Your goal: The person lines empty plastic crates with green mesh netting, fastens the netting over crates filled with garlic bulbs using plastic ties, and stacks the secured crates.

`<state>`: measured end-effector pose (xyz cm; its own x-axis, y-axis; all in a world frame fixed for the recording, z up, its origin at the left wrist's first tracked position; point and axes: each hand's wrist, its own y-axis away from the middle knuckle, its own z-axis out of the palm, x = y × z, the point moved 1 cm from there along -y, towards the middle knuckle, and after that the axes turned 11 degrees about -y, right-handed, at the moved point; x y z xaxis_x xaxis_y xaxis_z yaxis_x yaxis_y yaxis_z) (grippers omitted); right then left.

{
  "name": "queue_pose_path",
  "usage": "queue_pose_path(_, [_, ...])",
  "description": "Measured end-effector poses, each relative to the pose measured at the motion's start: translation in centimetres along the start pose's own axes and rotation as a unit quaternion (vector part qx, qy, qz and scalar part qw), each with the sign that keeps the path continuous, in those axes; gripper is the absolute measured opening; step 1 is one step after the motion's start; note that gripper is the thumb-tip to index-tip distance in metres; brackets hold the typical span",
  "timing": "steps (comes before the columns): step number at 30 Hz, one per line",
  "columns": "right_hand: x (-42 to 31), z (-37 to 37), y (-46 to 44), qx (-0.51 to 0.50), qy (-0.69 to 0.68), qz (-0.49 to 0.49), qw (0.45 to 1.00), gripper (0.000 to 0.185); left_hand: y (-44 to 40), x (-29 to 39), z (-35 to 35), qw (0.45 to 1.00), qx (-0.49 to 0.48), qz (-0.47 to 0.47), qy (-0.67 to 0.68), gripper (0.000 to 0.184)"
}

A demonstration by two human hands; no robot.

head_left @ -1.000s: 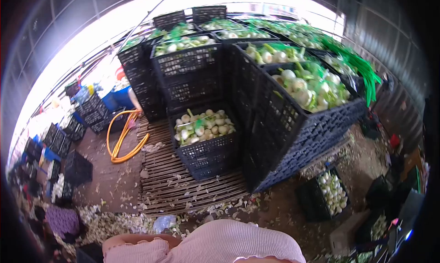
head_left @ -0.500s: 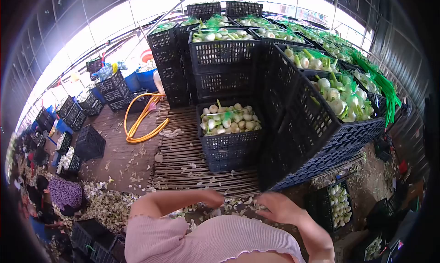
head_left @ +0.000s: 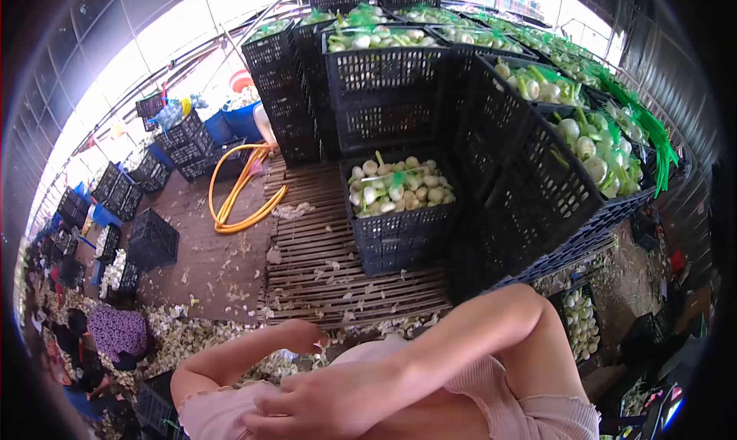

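Observation:
My right hand [head_left: 326, 402] reaches across my body and lies over the left side of my pink ribbed shirt [head_left: 223, 409], near the sleeve. Its fingers are slightly bent and spread, with nothing seen in them. My left hand [head_left: 303, 337] is held in front of my chest at the end of a bent arm. Its fingers are mostly hidden, so what it does is unclear. Ahead, a black crate [head_left: 403, 244] on a slatted platform holds pale round bulbs [head_left: 399, 185] with cut green stalks. Neither hand touches it.
Tall stacks of black crates [head_left: 391, 72] filled with bulbs stand ahead and right. Green netting [head_left: 652, 133] hangs over one. A coiled orange hose [head_left: 230, 202] lies left on the floor. Peelings [head_left: 184, 340] litter the ground. A person in a patterned top [head_left: 117, 332] is low at left.
My right hand has swung left across my body onto the shirt, with its elbow raised. My left hand has shifted left. The view has moved slightly, so the crates appear farther right.

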<state>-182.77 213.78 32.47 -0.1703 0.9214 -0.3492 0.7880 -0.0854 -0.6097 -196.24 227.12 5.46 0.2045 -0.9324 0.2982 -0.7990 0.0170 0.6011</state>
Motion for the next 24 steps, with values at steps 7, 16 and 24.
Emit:
queue_pose_path(7, [4.6, 1.7, -4.7, 0.031, 0.134, 0.020, 0.990, 0.032, 1.4, -0.6, -1.7, 0.997, 0.079, 0.015, -0.009, 0.031])
queue_pose_path(16, [8.3, -0.1, -5.5, -0.002, -0.307, 0.013, 0.952, 0.033, -3.2, -0.4, -10.1, 0.972, 0.090, 0.214, -0.039, 0.034])
queue_pose_path(24, [4.1, -5.5, 15.5, 0.327, 0.064, 0.451, 0.828, 0.013, -0.1, 5.4, -23.6, 0.895, 0.169, 0.411, -0.037, 0.025])
